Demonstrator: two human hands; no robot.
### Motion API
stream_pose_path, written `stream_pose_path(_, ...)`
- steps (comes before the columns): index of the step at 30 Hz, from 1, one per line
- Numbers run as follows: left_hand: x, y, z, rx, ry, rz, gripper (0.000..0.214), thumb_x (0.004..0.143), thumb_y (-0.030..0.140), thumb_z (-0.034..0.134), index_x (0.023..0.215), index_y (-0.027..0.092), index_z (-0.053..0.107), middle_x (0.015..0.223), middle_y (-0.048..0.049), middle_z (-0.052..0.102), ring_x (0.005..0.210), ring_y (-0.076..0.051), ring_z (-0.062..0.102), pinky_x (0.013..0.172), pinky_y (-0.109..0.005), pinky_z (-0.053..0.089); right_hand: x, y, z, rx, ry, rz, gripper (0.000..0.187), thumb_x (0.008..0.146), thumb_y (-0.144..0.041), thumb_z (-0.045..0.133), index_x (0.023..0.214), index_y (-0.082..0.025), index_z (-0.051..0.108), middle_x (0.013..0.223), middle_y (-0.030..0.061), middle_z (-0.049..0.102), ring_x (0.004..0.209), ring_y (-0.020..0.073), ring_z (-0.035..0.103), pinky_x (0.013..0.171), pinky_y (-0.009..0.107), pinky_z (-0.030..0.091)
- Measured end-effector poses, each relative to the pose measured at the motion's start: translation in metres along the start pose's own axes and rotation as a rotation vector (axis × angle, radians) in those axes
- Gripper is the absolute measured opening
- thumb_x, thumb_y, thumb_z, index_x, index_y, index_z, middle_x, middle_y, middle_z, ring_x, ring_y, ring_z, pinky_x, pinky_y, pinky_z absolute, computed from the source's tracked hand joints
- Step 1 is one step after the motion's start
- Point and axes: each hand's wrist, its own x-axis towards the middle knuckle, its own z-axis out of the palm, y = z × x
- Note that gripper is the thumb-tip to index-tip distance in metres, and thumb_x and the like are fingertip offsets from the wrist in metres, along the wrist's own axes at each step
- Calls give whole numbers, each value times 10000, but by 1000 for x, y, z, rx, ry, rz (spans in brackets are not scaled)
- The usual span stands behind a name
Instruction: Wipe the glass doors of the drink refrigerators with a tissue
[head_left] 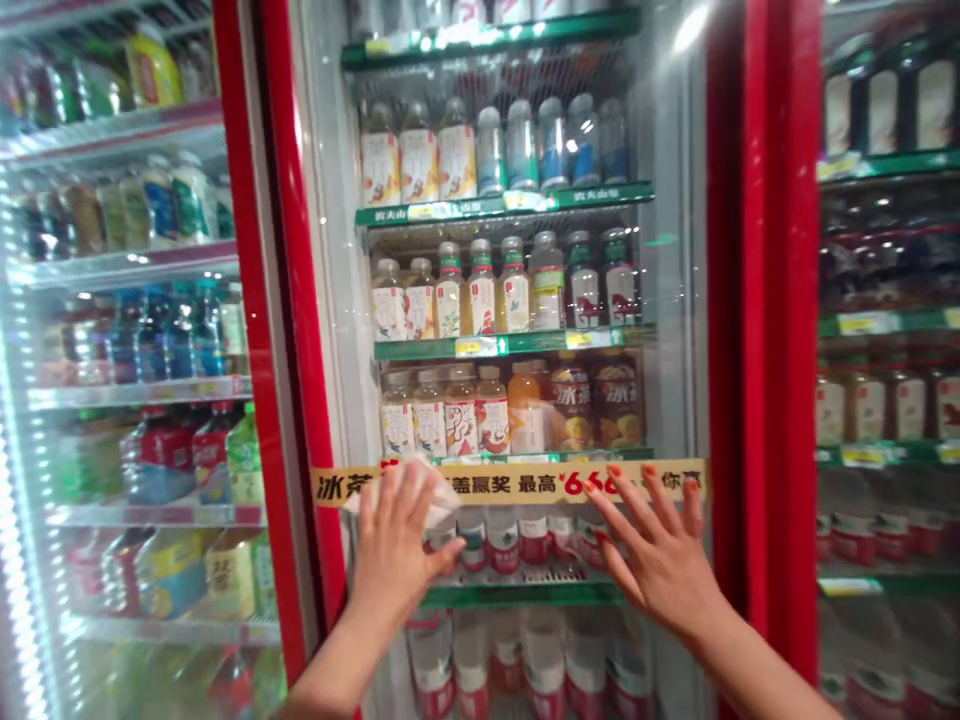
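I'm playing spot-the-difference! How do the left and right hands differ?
The left hand has a white tissue or cloth beneath it; the right hand shows none. The left hand overlaps the banner's left part; the right hand, its right part. Both are open, backs toward us.

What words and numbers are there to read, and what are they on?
"冰茶 … 盖赢奖 最高 ¥66…": tan strip; the left hand and right hand cover parts.
"冰茶": dark-labelled drinks.
"农夫山": green shelf edge.
Too small or blurred: price tags and the other bottle labels.
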Motion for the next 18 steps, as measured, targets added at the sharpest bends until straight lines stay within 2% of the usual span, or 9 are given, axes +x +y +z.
stream_pose_path(2, 19, -30, -7, -18, 5, -244, 899, 1049, 695, 406, 1748, 250, 58, 1836, -155, 128, 1723, -360, -25, 1373, -708, 90, 22, 5, 6, -21, -11, -100, 731, 1049, -496, 613, 1711, -404, 317, 1771, -36, 394, 1723, 285, 89, 1392, 608, -43)
stream_pose_path(4, 31, -33, -9, -37, 16, -350, 920, 1050, 701, 381, 1746, 235, 1, 1840, -176, 43, 1715, -400, -74, 1343, -774, 87, 37, 9, 15, -38, -8, -135, 739, 1054, -521, 606, 1715, -370, 313, 1768, -28, 386, 1725, 278, 61, 1391, 617, -53)
stream_pose_path(6, 29, -21, -7, -26, 10, -156, 997, 1002, 805, 364, 1749, 233, 33, 1844, -149, 63, 1717, -384, -86, 1366, -730, 11, 43, 11, 22, -37, 12, -121, 730, 1064, -531, 586, 1715, -337, 319, 1769, -8, 367, 1723, 275, 78, 1391, 630, -49)
stream_pose_path(8, 19, -14, -5, 8, -18, 232, 1073, 924, 921, 348, 1747, 269, 128, 1845, -70, 130, 1726, -333, -52, 1396, -626, -63, 43, 10, 25, -30, 30, -107, 712, 1073, -527, 569, 1712, -325, 328, 1771, -3, 344, 1722, 267, 94, 1395, 626, -41)
stream_pose_path(10, 13, -25, -8, 39, -48, 549, 1070, 875, 980, 334, 1730, 348, 212, 1837, 38, 167, 1730, -270, -16, 1410, -544, -83, 41, 9, 24, -29, 35, -115, 707, 1075, -518, 569, 1712, -330, 326, 1771, -12, 333, 1721, 258, 98, 1401, 610, -38)
stream_pose_path(12, 23, -51, -15, 68, -63, 627, 1013, 902, 947, 366, 1722, 366, 233, 1833, 54, 173, 1729, -249, 6, 1414, -532, -73, 39, 9, 22, -27, 28, -132, 713, 1071, -513, 577, 1713, -338, 320, 1768, -24, 338, 1720, 254, 101, 1404, 598, -35)
stream_pose_path(15, 55, -83, -24, 73, -56, 330, 935, 991, 803, 426, 1742, 331, 130, 1843, -43, 141, 1727, -293, -11, 1402, -611, -39, 39, 9, 21, -22, 29, -124, 713, 1067, -507, 590, 1709, -339, 329, 1762, -25, 355, 1718, 252, 112, 1406, 594, -29)
stream_pose_path(17, 66, -80, -26, 45, -45, 88, 959, 1002, 775, 434, 1746, 307, 50, 1849, -95, 50, 1722, -336, -60, 1387, -670, 1, 40, 9, 22, -17, 41, -106, 710, 1065, -509, 598, 1704, -328, 346, 1754, -14, 374, 1717, 253, 126, 1404, 599, -25)
stream_pose_path(18, 66, -72, -26, 26, -44, 51, 995, 986, 808, 424, 1747, 297, 37, 1849, -101, 16, 1719, -351, -79, 1382, -682, 10, 39, 9, 22, -14, 45, -100, 711, 1063, -508, 604, 1703, -325, 352, 1749, -9, 385, 1716, 255, 133, 1404, 602, -22)
